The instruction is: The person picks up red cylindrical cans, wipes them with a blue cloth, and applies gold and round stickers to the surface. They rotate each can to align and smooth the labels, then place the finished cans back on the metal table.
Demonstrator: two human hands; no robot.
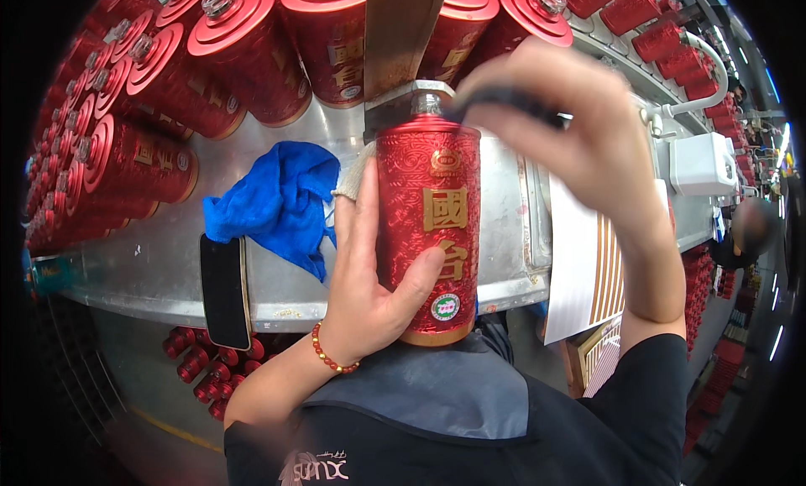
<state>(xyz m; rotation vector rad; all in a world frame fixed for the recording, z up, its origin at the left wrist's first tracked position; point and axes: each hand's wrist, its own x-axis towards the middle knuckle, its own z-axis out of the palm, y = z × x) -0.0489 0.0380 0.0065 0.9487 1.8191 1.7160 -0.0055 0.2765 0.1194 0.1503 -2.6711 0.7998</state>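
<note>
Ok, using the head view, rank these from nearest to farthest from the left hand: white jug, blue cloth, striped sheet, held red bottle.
1. Held red bottle: touching the left hand.
2. Blue cloth: just left, on the metal table.
3. Striped sheet: to the right.
4. White jug: far right.
</note>
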